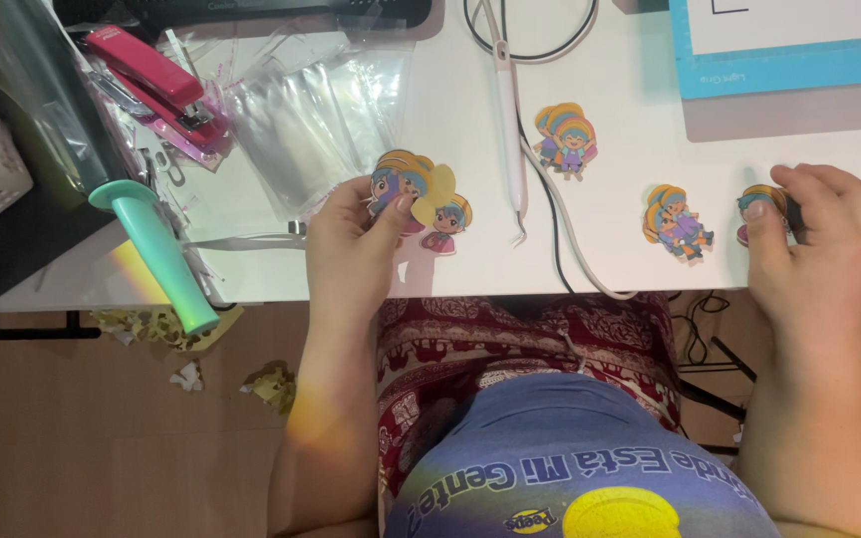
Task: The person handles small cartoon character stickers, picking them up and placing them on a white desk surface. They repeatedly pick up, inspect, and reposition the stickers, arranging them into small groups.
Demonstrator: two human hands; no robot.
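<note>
Stickers, glossy die-cut cartoon figures, fanning rightward | my left hand is pinching them | my right hand is pressing another sticker flat on white table.

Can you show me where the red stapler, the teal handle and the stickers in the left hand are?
Red stapler (151,75), head view, on its top arm.
Teal handle (161,254), head view, mid-shaft.
Stickers (437,199), head view, on the yellow part beside the left hand (351,249).

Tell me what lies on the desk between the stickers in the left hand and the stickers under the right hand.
In the head view, between the left hand and right hand lie a white pen-like tool, its cables, and two cartoon sticker piles.
</note>
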